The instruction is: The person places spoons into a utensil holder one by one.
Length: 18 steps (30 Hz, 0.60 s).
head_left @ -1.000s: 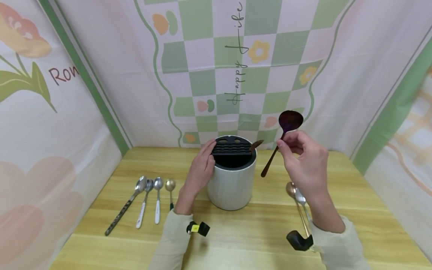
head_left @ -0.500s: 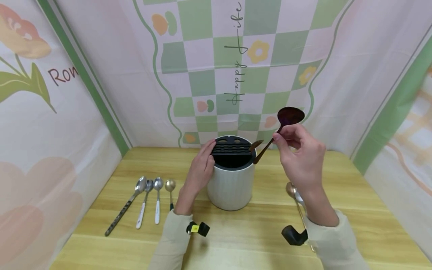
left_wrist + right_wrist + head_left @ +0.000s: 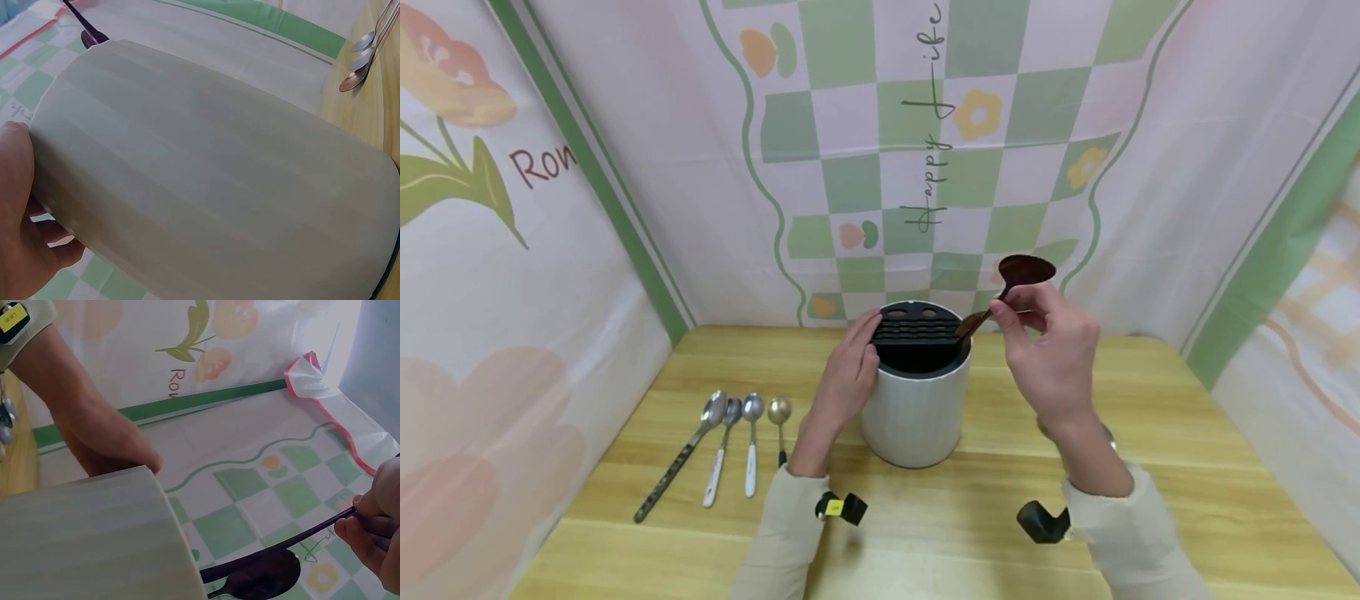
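Observation:
My right hand (image 3: 1052, 358) pinches a dark purple spoon (image 3: 1026, 268) near its round bowl, which points up. The spoon's handle slants down to the right rim of a white ribbed utensil holder (image 3: 913, 421). A second dark spoon (image 3: 265, 575) stands in the holder, its bowl poking above the same side. Whether the held handle's tip is inside the slots cannot be made out. My left hand (image 3: 846, 379) holds the holder's left side, thumb and fingers spread round the wall at the top. A black slotted insert (image 3: 917, 332) covers the holder's back half; its front half is open.
Several spoons lie in a row on the wooden table at left, including a speckled-handled spoon (image 3: 681, 458) and a white-handled one (image 3: 751, 446). More spoons, one with a copper bowl (image 3: 354, 79), lie at right, mostly behind my right forearm. A patterned cloth wall (image 3: 917, 183) stands behind.
My right hand has moved left and slightly down with the spoon, bringing the handle's end from free air to the holder's right rim. The left hand and holder stay put.

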Tool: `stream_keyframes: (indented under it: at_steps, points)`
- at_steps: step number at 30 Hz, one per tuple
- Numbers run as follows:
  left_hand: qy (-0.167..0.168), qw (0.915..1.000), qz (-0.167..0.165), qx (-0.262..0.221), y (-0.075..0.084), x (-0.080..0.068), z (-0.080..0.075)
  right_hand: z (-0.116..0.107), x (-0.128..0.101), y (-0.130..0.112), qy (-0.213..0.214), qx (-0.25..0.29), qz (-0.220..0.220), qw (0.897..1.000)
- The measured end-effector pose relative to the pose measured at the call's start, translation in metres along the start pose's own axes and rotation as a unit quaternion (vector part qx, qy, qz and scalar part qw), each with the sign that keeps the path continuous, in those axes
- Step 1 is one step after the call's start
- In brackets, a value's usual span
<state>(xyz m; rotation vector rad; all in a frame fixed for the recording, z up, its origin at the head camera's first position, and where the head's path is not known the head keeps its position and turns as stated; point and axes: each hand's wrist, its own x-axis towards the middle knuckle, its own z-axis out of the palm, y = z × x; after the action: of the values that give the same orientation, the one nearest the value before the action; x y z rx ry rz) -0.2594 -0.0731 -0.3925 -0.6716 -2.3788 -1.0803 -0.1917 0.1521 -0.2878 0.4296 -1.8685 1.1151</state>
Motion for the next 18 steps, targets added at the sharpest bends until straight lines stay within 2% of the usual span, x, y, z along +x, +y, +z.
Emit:
stream_keyframes:
  at_steps: [11, 18]
  points:
    - [0.000, 1.0000, 0.003, 0.003, -0.001, 0.000, 0.001, 0.014, -0.016, 0.021, -0.009, -0.028, -0.032, 0.999]
    - [0.002, 1.0000, 0.001, 0.001, -0.001, 0.000, 0.001, 0.023, -0.026, 0.036, -0.022, -0.025, -0.046, 0.998]
